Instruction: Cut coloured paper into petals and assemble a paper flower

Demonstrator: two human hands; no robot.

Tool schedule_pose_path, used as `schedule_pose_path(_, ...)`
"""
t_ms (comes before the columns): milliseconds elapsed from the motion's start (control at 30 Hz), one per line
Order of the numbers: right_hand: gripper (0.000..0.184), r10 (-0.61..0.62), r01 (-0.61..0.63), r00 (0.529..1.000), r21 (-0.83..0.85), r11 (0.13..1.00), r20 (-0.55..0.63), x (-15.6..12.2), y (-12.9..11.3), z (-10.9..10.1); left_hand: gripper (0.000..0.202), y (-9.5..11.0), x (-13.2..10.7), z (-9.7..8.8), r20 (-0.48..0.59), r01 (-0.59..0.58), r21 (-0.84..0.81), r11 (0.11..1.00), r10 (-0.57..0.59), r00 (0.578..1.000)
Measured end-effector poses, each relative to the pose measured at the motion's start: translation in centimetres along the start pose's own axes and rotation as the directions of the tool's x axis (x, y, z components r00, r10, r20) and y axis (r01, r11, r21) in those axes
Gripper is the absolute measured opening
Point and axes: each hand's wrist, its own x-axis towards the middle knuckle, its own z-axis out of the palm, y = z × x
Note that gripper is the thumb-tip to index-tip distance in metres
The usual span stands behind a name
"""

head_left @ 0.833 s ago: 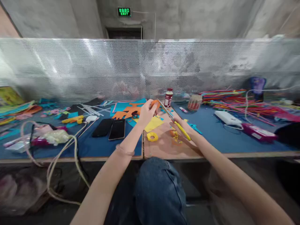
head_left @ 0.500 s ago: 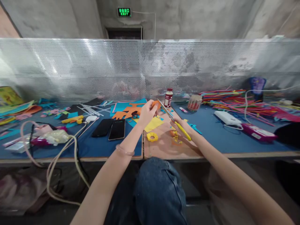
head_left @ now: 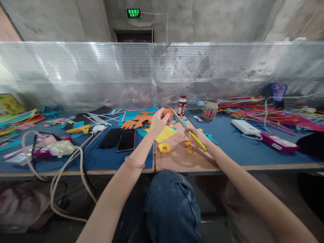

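My left hand (head_left: 159, 122) is raised over the middle of the table, its fingers pinched on a small orange paper piece (head_left: 167, 112). My right hand (head_left: 195, 135) grips yellow-handled scissors (head_left: 188, 131), and their blades reach up and left to the orange piece. Below the hands a yellow paper sheet (head_left: 165, 133), a yellow curled paper ring (head_left: 164, 147) and orange and yellow scraps (head_left: 189, 147) lie on a brown board (head_left: 177, 158).
Two dark phones (head_left: 118, 138) lie left of the hands on the blue table (head_left: 227, 145). A red-capped bottle (head_left: 181, 105), orange cut-outs (head_left: 136, 120), a white power bank (head_left: 245, 127), a pile of coloured sticks (head_left: 255, 109) and cables (head_left: 68, 162) surround them. A perforated metal screen (head_left: 162, 72) closes the back.
Almost nothing has moved. Both hands stay at the same spot with the scissors' blades at the orange piece.
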Motion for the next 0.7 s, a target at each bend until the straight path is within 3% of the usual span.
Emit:
schedule_pose_path(133, 0.031, -0.014, 0.015, 0.999, -0.032, 0.999, 0.05, 0.0, 0.16, 0.0, 0.017, 0.06, 0.02, -0.02, -0.004, 0.006, -0.001, 1.0, -0.006, 1.0)
schedule_pose_path(700, 0.031, 0.004, -0.002, 0.999, -0.049, 0.999, 0.043, -0.09, -0.07, -0.23, 0.021, 0.24, -0.06, -0.19, -0.046, 0.015, 0.035, 0.999, -0.013, 0.999)
